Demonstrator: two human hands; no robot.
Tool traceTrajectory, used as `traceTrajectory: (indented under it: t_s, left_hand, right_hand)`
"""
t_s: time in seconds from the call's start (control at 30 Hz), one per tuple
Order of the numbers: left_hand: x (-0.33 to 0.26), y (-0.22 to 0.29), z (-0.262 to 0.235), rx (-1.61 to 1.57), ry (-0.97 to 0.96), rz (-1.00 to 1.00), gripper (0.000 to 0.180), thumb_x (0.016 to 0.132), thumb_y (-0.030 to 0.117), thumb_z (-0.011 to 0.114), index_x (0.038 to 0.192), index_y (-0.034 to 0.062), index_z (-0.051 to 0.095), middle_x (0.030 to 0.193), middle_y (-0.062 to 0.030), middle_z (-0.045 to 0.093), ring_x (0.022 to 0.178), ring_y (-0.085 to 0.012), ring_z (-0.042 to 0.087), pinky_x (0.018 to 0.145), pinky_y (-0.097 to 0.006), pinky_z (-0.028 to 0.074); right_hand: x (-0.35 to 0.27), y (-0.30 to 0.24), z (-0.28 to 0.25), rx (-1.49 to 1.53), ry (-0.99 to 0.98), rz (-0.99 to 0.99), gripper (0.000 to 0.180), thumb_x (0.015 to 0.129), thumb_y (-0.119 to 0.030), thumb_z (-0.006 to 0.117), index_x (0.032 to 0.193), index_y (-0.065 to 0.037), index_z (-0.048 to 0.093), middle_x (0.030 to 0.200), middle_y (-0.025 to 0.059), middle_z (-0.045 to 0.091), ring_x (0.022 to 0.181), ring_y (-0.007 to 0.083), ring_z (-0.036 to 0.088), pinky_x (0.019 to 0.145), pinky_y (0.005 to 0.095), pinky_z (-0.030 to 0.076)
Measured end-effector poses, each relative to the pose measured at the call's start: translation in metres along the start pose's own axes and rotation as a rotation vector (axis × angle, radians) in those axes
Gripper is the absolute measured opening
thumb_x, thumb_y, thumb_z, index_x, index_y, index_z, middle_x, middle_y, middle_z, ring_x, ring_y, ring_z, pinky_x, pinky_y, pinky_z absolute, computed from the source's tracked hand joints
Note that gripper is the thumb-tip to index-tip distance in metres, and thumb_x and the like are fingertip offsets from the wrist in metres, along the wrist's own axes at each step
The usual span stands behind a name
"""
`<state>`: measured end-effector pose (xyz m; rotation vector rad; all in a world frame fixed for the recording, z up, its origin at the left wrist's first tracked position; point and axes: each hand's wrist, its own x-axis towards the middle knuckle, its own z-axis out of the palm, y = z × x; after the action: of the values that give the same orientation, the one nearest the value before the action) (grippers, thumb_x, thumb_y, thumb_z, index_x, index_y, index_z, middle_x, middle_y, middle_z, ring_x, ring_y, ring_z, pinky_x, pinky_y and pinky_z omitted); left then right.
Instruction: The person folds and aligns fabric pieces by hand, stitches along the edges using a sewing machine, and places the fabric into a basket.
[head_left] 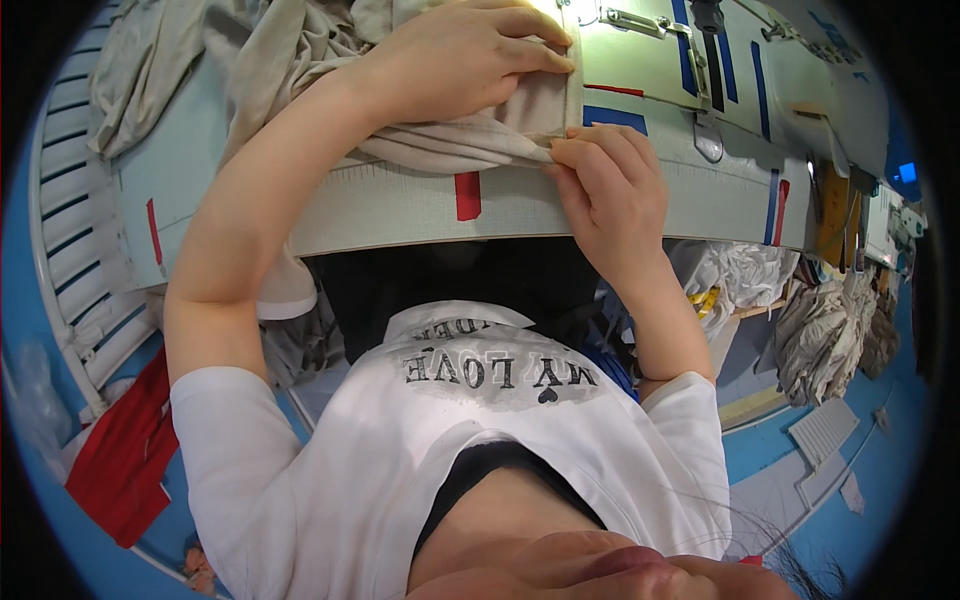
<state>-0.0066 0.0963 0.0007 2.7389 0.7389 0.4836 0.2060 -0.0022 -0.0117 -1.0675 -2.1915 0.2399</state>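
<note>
step in hand: seemingly lining up the right edge of the beige cloth (450,148) on the table (380,222), beside the metal fittings (640,22).
cloth: back from the table's near edge, bunched in folds toward its left; its far part runs out of view.
left hand (455,65): spread over the cloth, fingertips at its right edge; cannot tell whether the thumb grips below.
right hand (615,185): thumb and finger pinching the cloth's near right corner.
next move: probably calls for that edge kept taut and straight.
in the way: loose folds could drag; the fittings sit close to the fingertips.
around: white slatted rack (75,220) past the table's left edge; crumpled garments (830,330) beyond its near right corner.
</note>
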Motion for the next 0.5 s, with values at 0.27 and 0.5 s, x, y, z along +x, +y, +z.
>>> traceTrajectory:
  t_s: [0.27,0.5]
  left_hand:
    - [-0.024,0.041,0.01,0.014,0.106,-0.156,0.05,0.086,0.036,0.07,0.126,0.007,0.063,0.127,-0.0082,0.062,0.118,-0.0297,0.057,0.099,-0.041,0.048]
    - [-0.029,0.039,0.016,0.1,0.128,-0.077,0.06,0.078,0.038,0.075,0.132,0.0164,0.061,0.129,-0.0057,0.058,0.118,-0.0287,0.056,0.098,-0.042,0.049]
  right_hand:
    - [-0.004,0.001,0.0,-0.034,0.047,-0.028,0.024,0.07,-0.004,0.077,0.09,-0.009,0.066,0.094,0.0043,0.065,0.089,0.0277,0.063,0.077,0.0385,0.051]
    - [-0.007,-0.002,-0.001,-0.032,0.064,-0.066,0.021,0.07,-0.003,0.075,0.089,-0.008,0.066,0.091,0.0041,0.065,0.086,0.0271,0.064,0.075,0.0386,0.052]
